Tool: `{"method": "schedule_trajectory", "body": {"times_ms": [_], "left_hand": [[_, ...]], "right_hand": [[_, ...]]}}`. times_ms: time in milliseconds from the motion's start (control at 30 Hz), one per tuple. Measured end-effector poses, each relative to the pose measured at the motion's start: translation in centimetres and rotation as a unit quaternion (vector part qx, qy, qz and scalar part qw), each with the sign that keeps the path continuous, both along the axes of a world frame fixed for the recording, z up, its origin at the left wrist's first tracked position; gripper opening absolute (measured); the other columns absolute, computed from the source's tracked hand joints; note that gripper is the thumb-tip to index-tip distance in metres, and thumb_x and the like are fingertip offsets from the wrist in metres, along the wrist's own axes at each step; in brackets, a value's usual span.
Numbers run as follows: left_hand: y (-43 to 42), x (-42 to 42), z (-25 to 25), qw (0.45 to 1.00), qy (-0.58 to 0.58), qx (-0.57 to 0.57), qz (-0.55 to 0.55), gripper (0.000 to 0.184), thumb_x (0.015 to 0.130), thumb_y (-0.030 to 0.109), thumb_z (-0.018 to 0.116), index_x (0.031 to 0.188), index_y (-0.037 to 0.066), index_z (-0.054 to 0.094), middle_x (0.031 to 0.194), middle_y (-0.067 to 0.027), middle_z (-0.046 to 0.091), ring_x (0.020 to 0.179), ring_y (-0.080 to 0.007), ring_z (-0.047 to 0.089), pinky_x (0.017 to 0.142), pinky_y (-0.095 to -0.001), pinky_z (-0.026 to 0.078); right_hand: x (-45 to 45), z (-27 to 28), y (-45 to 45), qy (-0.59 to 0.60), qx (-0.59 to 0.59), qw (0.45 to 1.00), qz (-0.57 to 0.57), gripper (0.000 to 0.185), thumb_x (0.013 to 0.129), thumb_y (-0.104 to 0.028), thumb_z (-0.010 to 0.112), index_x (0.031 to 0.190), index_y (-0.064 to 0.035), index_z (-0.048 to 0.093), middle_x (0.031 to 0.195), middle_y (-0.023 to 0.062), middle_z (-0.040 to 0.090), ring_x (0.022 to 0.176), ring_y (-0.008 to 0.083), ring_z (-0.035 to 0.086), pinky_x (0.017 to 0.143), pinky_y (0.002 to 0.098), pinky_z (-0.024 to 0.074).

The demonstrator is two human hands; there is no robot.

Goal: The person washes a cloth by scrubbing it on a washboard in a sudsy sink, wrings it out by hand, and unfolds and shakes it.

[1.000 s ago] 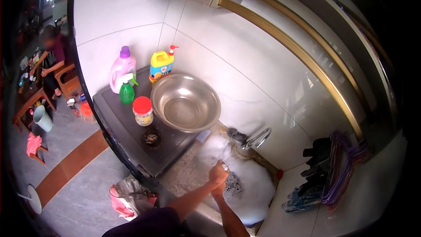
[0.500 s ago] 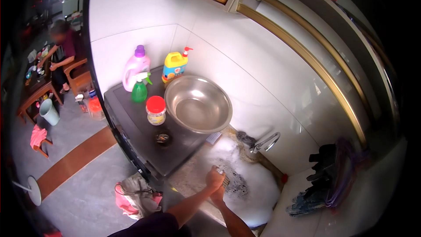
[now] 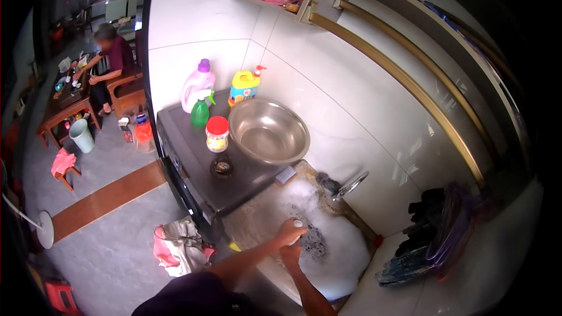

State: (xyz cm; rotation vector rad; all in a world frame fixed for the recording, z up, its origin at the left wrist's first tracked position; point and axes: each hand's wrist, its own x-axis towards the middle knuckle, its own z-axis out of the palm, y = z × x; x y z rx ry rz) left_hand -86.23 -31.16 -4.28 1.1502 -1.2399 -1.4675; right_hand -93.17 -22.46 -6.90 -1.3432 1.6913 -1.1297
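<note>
My left hand is closed over the near part of a foamy sink. A small pale ribbed object pokes out at its fingers; its kind I cannot make out. Just below, my right hand is pressed up against the left one, with its fingers closed and largely hidden. White suds fill much of the basin, with a dark patch of water showing beside my hands. The curved metal faucet rises at the far side of the basin.
A steel bowl, red-lidded jar, green spray bottle, pink bottle and yellow pump bottle stand on the dark stovetop. Dark gloves hang at right. Cloths lie low at left. Another person sits farther off.
The view has shifted, so the stove and the room at left appear farther right. My hands stay together over the suds; the ribbed object now shows above the left fingers.
</note>
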Motion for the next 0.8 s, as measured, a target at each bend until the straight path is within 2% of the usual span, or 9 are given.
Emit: {"method": "schedule_trajectory", "body": {"times_ms": [100,233,300,400,467,600,667,700,800], "left_hand": [[0.9,1.8,2.2,0.981,0.046,0.076,-0.173,0.05,0.08,0.039,0.078,0.114,0.006,0.063,0.096,-0.0113,0.07,0.087,-0.0235,0.068,0.077,-0.0375,0.053],[4.3,6.9,7.9,0.937,0.184,0.146,-0.259,0.045,0.086,0.033,0.074,0.119,0.007,0.058,0.101,-0.0092,0.067,0.084,-0.0223,0.067,0.074,-0.0356,0.054],[4.4,7.8,8.7,0.87,0.311,0.21,-0.321,0.046,0.087,0.03,0.073,0.122,0.008,0.055,0.101,-0.0087,0.066,0.082,-0.0215,0.066,0.073,-0.0342,0.054],[3.8,6.6,8.7,0.878,0.259,0.22,-0.336,0.038,0.087,0.028,0.073,0.116,0.009,0.059,0.095,-0.0069,0.065,0.08,-0.0197,0.065,0.069,-0.0329,0.054],[3.3,5.1,8.4,0.927,0.163,0.209,-0.265,0.033,0.083,0.026,0.075,0.107,0.008,0.063,0.087,-0.0067,0.066,0.072,-0.0194,0.065,0.061,-0.0332,0.052],[3.8,2.7,8.7,0.992,-0.032,0.059,-0.111,0.034,0.073,0.026,0.079,0.092,0.001,0.067,0.08,-0.0126,0.069,0.066,-0.0208,0.066,0.061,-0.0355,0.052],[3.0,-0.1,4.7,0.984,-0.163,-0.059,-0.029,0.04,0.071,0.027,0.08,0.094,-0.002,0.066,0.083,-0.0159,0.07,0.069,-0.0243,0.067,0.064,-0.0381,0.053],[4.2,-0.5,6.5,0.983,-0.169,-0.067,0.008,0.045,0.071,0.028,0.077,0.101,-0.003,0.064,0.092,-0.0251,0.068,0.088,-0.0366,0.069,0.076,-0.0446,0.053],[5.2,-3.1,4.2,0.96,-0.231,-0.126,0.094,0.044,0.068,0.026,0.079,0.098,-0.003,0.065,0.091,-0.0238,0.069,0.087,-0.0403,0.067,0.075,-0.0457,0.053]], "right_hand": [[1.0,6.6,2.3,-0.161,0.13,0.977,0.057,0.031,0.084,-0.018,0.07,0.107,-0.002,0.058,0.084,0.0067,0.063,0.071,0.0194,0.063,0.059,0.0322,0.0491],[1.3,13.6,5.2,-0.325,0.254,0.897,0.161,0.019,0.083,-0.013,0.071,0.094,-0.0068,0.057,0.068,0.0032,0.056,0.054,0.0128,0.055,0.048,0.0276,0.0408],[0.2,14.7,5.1,-0.351,0.3,0.861,0.214,0.02,0.087,-0.02,0.069,0.099,-0.0052,0.062,0.076,0.0005,0.058,0.063,0.01,0.056,0.052,0.0238,0.0422],[-0.6,14.5,5.1,-0.388,0.305,0.829,0.263,0.021,0.088,-0.024,0.067,0.095,-0.0052,0.062,0.071,-0.0004,0.056,0.06,0.0099,0.054,0.05,0.0226,0.0406],[-0.2,15.7,4.3,-0.364,0.28,0.847,0.268,0.017,0.083,-0.019,0.069,0.083,-0.0079,0.056,0.066,0.0015,0.052,0.052,0.0123,0.051,0.044,0.027,0.0371],[-1.9,12.6,3.5,-0.257,0.227,0.906,0.248,0.03,0.087,-0.025,0.07,0.107,-0.0045,0.064,0.073,0.0022,0.061,0.067,0.0123,0.058,0.059,0.0277,0.047],[-3.2,8.1,2.7,-0.179,0.184,0.942,0.215,0.033,0.087,-0.025,0.07,0.112,-0.0044,0.063,0.08,0.0046,0.064,0.073,0.0152,0.061,0.065,0.0311,0.0498],[-3.7,6.7,2.5,-0.134,0.164,0.959,0.189,0.035,0.087,-0.024,0.07,0.115,-0.0042,0.062,0.085,0.006,0.065,0.077,0.017,0.063,0.068,0.0327,0.0511],[-3.3,3.2,2.9,-0.007,0.049,0.995,0.081,0.04,0.087,-0.024,0.069,0.12,-0.0031,0.059,0.102,0.0111,0.068,0.094,0.0238,0.066,0.081,0.037,0.052]]}}
